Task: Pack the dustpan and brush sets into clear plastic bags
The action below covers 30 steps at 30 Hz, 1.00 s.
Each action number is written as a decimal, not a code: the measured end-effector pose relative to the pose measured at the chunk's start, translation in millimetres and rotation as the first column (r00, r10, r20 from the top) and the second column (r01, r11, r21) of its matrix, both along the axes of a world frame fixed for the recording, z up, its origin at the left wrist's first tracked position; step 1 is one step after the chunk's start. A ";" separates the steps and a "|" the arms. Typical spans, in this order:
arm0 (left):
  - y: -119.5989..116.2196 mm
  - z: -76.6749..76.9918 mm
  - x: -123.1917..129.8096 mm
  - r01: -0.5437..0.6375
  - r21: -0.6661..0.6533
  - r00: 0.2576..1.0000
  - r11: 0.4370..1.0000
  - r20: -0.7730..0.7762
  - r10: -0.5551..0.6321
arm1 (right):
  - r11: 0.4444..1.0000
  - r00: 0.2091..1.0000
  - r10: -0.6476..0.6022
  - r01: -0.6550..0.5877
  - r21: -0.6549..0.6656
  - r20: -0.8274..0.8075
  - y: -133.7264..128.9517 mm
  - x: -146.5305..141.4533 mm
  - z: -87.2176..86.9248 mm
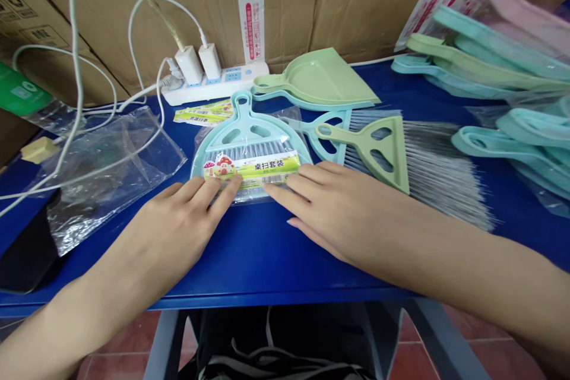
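A light-blue dustpan and brush set (243,124) lies flat in a clear plastic bag in front of me, handle pointing away. Across the brush's grey bristles is a green and white printed label (271,165) with a mushroom picture. My left hand (178,222) rests on the label's lower left, fingers stretched out. My right hand (329,205) touches its lower right side with fingers extended and the thumb low. Neither hand grips anything. Just right of the set are a green hand brush (376,148) and a light-blue brush (332,136), both unbagged.
Behind lie a green dustpan (329,80), spare labels (205,113) and a power strip (214,86) with white chargers and cables. An empty clear bag (116,166) sits left, near a black object (31,249). Several bagged sets (499,65) are piled right on the blue table (267,267).
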<state>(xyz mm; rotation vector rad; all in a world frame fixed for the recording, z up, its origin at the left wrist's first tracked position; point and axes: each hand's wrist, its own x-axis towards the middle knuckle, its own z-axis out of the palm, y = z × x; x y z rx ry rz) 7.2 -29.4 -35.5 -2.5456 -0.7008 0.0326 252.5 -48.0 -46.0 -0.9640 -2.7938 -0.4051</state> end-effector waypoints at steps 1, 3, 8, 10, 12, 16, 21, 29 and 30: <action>-0.8 0.5 0.3 -0.004 0.005 1.000 1.000 -0.007 0.004 | 1.000 1.000 -0.001 0.001 -0.001 0.000 -0.3 -0.1 -0.1; -2.7 1.6 0.3 -0.013 0.017 1.000 1.000 -0.025 0.014 | 1.000 1.000 -0.006 0.006 -0.012 0.005 -0.6 -0.6 -0.2; -6.1 3.0 -1.6 -0.019 0.005 0.997 1.000 -0.071 0.020 | 0.999 1.000 -0.022 0.022 -0.036 0.018 -0.8 -1.6 0.8; -6.4 2.9 -2.2 -0.018 -0.004 0.997 1.000 -0.069 0.018 | 0.999 0.999 -0.025 0.026 -0.041 0.024 -1.1 -1.3 1.0; -6.1 3.2 -2.4 -0.027 -0.016 0.998 0.999 -0.053 0.026 | 0.999 0.999 -0.025 0.026 -0.035 0.022 -1.8 -0.7 0.8; -5.1 3.8 -1.5 -0.023 -0.047 0.998 0.999 -0.059 0.020 | 1.000 1.000 -0.013 0.013 -0.008 0.001 -3.2 0.3 -0.6; -5.4 1.5 0.5 -0.033 -0.048 0.999 0.998 -0.034 0.031 | 1.000 1.000 -0.008 0.008 -0.002 -0.003 -2.5 -0.6 -2.5; -4.4 0.0 1.5 -0.010 -0.015 1.000 1.000 -0.020 0.010 | 0.999 1.000 0.001 -0.002 -0.040 -0.017 0.3 0.0 -0.3; -3.6 0.0 1.7 -0.010 -0.015 1.000 1.000 -0.014 0.010 | 0.999 1.000 0.000 -0.001 -0.047 -0.013 0.8 -0.2 0.5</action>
